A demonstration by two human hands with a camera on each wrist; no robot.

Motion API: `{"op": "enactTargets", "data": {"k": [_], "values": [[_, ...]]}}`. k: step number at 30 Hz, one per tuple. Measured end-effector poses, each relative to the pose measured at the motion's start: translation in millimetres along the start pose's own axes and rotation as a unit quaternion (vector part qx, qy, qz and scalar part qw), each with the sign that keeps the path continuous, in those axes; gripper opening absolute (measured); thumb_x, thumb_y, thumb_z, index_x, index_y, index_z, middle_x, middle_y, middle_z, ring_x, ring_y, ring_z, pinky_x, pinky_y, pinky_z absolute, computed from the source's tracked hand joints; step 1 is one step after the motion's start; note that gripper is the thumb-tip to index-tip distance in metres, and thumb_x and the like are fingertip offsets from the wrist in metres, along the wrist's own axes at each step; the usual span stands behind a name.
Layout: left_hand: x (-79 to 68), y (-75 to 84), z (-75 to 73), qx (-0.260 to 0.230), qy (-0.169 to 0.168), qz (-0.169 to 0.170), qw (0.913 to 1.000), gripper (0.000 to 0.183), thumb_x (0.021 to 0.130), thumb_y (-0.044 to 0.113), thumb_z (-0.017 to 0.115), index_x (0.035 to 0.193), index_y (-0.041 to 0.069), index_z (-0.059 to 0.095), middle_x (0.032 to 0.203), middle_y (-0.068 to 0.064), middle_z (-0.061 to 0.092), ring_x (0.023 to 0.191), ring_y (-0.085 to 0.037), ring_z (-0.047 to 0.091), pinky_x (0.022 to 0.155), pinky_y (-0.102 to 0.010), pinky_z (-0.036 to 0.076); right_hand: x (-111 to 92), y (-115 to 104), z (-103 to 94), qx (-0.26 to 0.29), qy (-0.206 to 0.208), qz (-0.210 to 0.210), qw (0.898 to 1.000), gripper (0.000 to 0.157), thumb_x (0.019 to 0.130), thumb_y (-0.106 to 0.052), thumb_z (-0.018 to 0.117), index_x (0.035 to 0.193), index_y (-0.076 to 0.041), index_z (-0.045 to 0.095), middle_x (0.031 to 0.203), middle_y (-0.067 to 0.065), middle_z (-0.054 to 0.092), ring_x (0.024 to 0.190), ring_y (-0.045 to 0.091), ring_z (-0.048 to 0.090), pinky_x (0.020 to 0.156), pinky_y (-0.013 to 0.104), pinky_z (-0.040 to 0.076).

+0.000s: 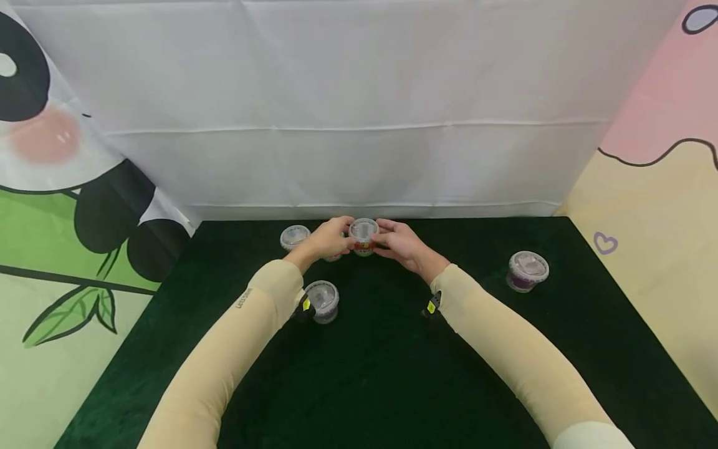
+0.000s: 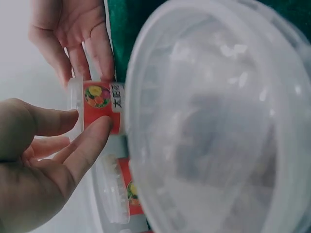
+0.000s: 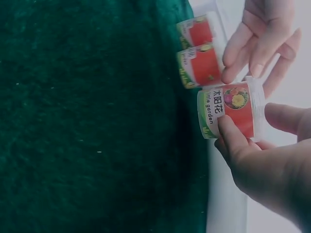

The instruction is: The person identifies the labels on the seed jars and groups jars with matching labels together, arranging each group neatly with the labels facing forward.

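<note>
At the back edge of the dark green cloth, a small clear-lidded plastic cup [image 1: 364, 236] stands between both hands. Its red label [image 3: 238, 114] shows flowers and the words "little garden". My left hand [image 1: 328, 239] holds it from the left, its thumb at the lid and a finger over the label in the left wrist view. From the other side my right hand [image 1: 405, 245] grips it, index finger across the label and thumb by the lid. Another red-labelled cup [image 3: 204, 65] is close beside it, mostly covered by the left hand in the head view.
A lidded cup [image 1: 295, 236] stands left of the left hand. Nearer, beside the left wrist, is another lidded cup [image 1: 323, 299], large in the left wrist view. A purple cup [image 1: 527, 272] is far right. A white curtain [image 1: 370, 156] hangs right behind the green tabletop [image 1: 359, 386].
</note>
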State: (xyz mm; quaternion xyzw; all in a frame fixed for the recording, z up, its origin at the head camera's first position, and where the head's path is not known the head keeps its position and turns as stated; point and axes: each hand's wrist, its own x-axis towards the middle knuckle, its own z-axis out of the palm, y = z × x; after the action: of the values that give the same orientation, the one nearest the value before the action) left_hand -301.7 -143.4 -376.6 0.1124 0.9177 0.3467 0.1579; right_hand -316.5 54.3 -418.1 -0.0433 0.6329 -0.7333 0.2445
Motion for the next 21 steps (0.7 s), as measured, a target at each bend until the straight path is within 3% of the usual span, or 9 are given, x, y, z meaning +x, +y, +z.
{"op": "enactTargets", "data": {"k": [4, 7, 12, 15, 18, 21], "values": [[6.5, 1.7, 6.8, 0.055, 0.006, 0.011, 0.9984, 0.047, 0.104, 0.007, 0.054, 0.148, -0.006, 0.041, 0.128, -0.024, 0.061, 0.095, -0.026, 0.067, 0.081, -0.033, 0.055, 3.3, 8.0, -0.2, -0.01, 0.02, -0.003, 1.0, 0.059, 0.105, -0.003, 0.052, 0.159, -0.005, 0.029, 0.155, 0.015, 0.04, 0.139, 0.027, 0.044, 0.109, 0.044, 0.043], [10.6, 1.7, 10.7, 0.108, 0.009, 0.021, 0.9939, 0.041, 0.103, 0.006, 0.054, 0.14, -0.009, 0.049, 0.122, -0.023, 0.063, 0.1, -0.029, 0.063, 0.086, -0.038, 0.05, 5.9, 12.8, 0.9, -0.023, 0.035, 0.0, 0.999, 0.059, 0.106, -0.003, 0.051, 0.16, -0.004, 0.027, 0.157, 0.015, 0.038, 0.136, 0.027, 0.048, 0.104, 0.038, 0.049], [13.4, 2.7, 12.5, 0.137, 0.014, 0.019, 0.9902, 0.048, 0.102, 0.007, 0.054, 0.146, -0.01, 0.043, 0.147, -0.025, 0.049, 0.134, -0.034, 0.048, 0.11, -0.046, 0.041, 10.6, 17.7, 2.4, -0.02, 0.045, 0.0, 0.999, 0.06, 0.106, -0.005, 0.051, 0.161, -0.006, 0.025, 0.158, 0.013, 0.038, 0.133, 0.026, 0.051, 0.098, 0.035, 0.053], [13.3, 3.1, 11.8, 0.131, 0.021, 0.019, 0.991, 0.051, 0.103, 0.007, 0.054, 0.149, -0.009, 0.039, 0.151, -0.025, 0.044, 0.139, -0.035, 0.043, 0.113, -0.047, 0.037, 13.7, 18.9, 2.4, -0.024, 0.044, -0.001, 0.999, 0.061, 0.106, -0.008, 0.053, 0.161, -0.008, 0.026, 0.157, 0.011, 0.04, 0.134, 0.026, 0.05, 0.1, 0.037, 0.052], [12.5, 3.4, 12.0, 0.139, 0.03, 0.032, 0.9894, 0.046, 0.104, 0.007, 0.052, 0.146, -0.01, 0.044, 0.141, -0.027, 0.053, 0.13, -0.037, 0.052, 0.108, -0.047, 0.043, 14.6, 19.4, 3.0, -0.052, 0.046, 0.0, 0.998, 0.06, 0.106, -0.012, 0.054, 0.16, -0.008, 0.028, 0.155, 0.011, 0.043, 0.135, 0.027, 0.049, 0.101, 0.04, 0.051], [12.8, 3.0, 14.8, 0.169, 0.033, 0.059, 0.9833, 0.031, 0.103, 0.006, 0.05, 0.129, -0.01, 0.056, 0.108, -0.024, 0.064, 0.097, -0.034, 0.062, 0.086, -0.043, 0.05, 12.4, 20.5, 4.6, -0.095, 0.058, -0.005, 0.994, 0.057, 0.107, -0.015, 0.054, 0.159, -0.006, 0.031, 0.153, 0.012, 0.045, 0.134, 0.028, 0.051, 0.099, 0.043, 0.053]]}}
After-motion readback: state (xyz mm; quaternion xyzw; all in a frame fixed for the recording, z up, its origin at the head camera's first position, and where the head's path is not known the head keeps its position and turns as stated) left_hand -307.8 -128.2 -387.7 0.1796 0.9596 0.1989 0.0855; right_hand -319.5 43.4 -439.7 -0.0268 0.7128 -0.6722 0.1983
